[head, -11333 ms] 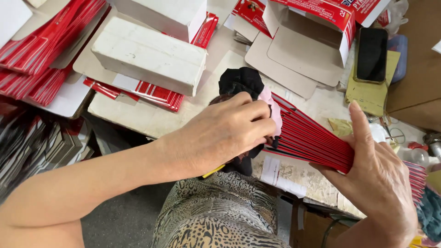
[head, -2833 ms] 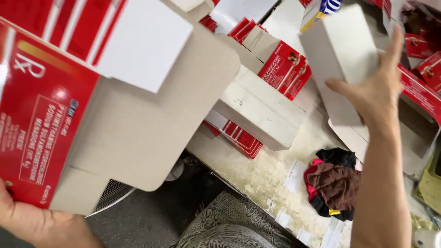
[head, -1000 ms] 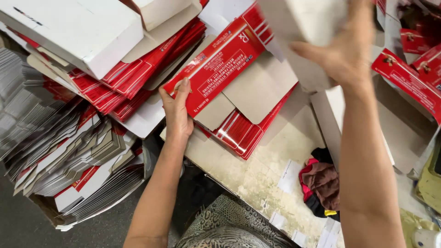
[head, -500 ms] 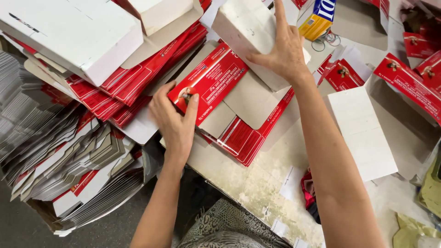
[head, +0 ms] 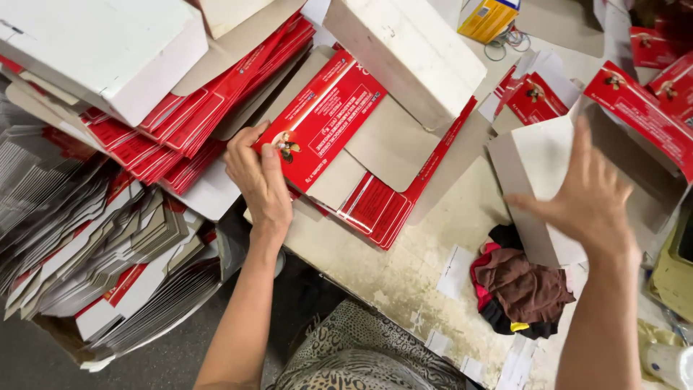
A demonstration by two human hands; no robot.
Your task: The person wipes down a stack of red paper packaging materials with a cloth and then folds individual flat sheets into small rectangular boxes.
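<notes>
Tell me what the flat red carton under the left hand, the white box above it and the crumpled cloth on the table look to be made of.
Flat red carton: thin paperboard, glossy red print outside, dull grey-brown on the unprinted flaps, creased fold lines. White box: likely matte coated cardboard, with scuffed edges. Crumpled cloth: soft woven or knitted fabric, judging by its limp folds.

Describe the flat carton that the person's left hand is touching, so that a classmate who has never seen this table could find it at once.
Start at the pale worktable and find the left hand at its near edge. The flat red carton lies under its fingertips, printed side up. Unlike the folded white box resting above it, it is unfolded, with plain grey flaps spread out.
</notes>
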